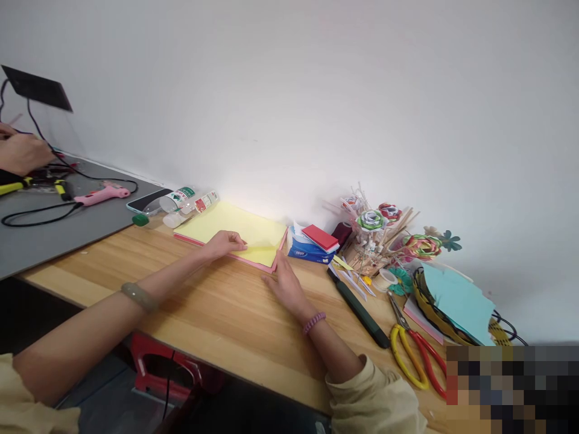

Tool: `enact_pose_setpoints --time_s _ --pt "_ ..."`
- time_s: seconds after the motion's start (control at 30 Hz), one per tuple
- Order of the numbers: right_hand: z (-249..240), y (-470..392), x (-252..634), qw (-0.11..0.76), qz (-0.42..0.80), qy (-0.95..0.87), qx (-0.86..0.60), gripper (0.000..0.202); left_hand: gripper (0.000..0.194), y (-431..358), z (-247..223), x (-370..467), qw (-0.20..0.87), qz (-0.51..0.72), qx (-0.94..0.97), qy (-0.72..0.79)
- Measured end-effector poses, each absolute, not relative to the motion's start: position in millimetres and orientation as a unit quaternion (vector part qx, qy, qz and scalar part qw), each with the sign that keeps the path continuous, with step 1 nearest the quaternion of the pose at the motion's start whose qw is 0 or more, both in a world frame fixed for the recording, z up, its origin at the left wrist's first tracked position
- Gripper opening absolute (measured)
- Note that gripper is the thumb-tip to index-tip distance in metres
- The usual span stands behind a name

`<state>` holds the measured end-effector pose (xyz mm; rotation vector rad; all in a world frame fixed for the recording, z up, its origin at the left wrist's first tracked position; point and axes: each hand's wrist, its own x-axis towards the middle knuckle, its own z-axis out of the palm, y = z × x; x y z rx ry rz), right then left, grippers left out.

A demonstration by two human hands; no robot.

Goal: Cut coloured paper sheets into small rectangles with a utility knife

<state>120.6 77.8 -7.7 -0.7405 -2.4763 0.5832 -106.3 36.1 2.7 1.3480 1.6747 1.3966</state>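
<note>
A stack of paper with a yellow sheet [217, 220] on top and pink sheets below lies on the wooden table. My left hand [225, 245] is closed in a pinch on the yellow sheet's near edge, where a strip of the yellow looks lifted or folded over. My right hand [289, 286] rests at the stack's near right corner, its fingers against the side and the thumb held apart; it grips nothing that I can see.
Right of the stack sit a blue tissue pack [307, 248] with red paper on it, paper flowers [371, 220], a dark green cutter-like tool [362, 313], pliers [409, 343] and a basket [423, 295]. Bottles [181, 205], a pink glue gun [104, 194] and another person's hand [25, 154] are left.
</note>
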Motion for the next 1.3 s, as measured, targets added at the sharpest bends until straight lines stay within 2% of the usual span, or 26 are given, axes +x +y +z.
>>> enact_pose_setpoints --time_s 0.1,0.27,0.37,0.47,0.57,0.7,0.8,0.93,1.07,1.17,1.3 --pt "-11 78 120 0.238 0.169 -0.915 -0.280 0.039 0.041 36 14 -103 0.239 0.580 0.471 0.620" --pt "-12 79 117 0.261 0.121 -0.911 -0.294 0.038 0.034 23 61 -92 0.147 0.666 0.445 0.580" --pt "-2 75 123 0.314 0.096 -0.884 -0.332 0.051 0.026 -8 94 -78 0.100 0.686 0.462 0.553" --pt "13 62 146 0.372 0.064 -0.853 -0.360 0.073 0.016 -50 111 -57 0.040 0.636 0.548 0.543" --pt "25 38 185 0.380 0.025 -0.869 -0.316 0.080 0.013 -90 100 -33 0.082 0.568 0.605 0.552" --pt "27 8 241 0.299 0.007 -0.924 -0.237 0.050 0.015 -130 60 -1 0.225 0.426 0.688 0.543" --pt "21 -3 271 0.235 0.034 -0.946 -0.220 0.035 0.018 -144 40 18 0.277 0.332 0.723 0.539" --pt "16 -4 292 0.184 0.095 -0.950 -0.235 0.031 0.021 -128 35 29 0.261 0.284 0.701 0.600" --pt "24 -2 294 0.175 0.147 -0.933 -0.279 0.026 0.020 -86 31 18 0.260 0.285 0.650 0.654" --pt "28 -2 289 0.181 0.170 -0.916 -0.316 0.019 0.017 -60 23 5 0.212 0.264 0.634 0.695" --pt "17 0 280 0.218 0.161 -0.889 -0.369 0.042 0.014 -46 14 -6 0.177 0.230 0.635 0.716"
